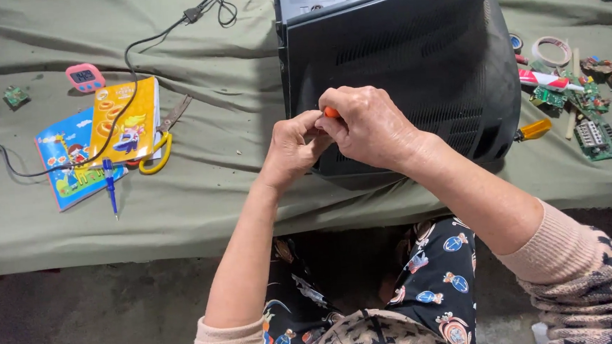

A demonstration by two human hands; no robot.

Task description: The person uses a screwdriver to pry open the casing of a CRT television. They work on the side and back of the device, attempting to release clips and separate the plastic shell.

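Orange tool handle [331,112]: only a small rounded tip visible, long axis and heading cannot be told; pinched between fingers of left hand [291,150] and right hand [371,128], both closed around it, against black ribbed television casing [413,57] on green cloth [200,194]

Open green cloth [200,194] left of the black television casing [413,64]; circuit boards [589,113] crowding its right.
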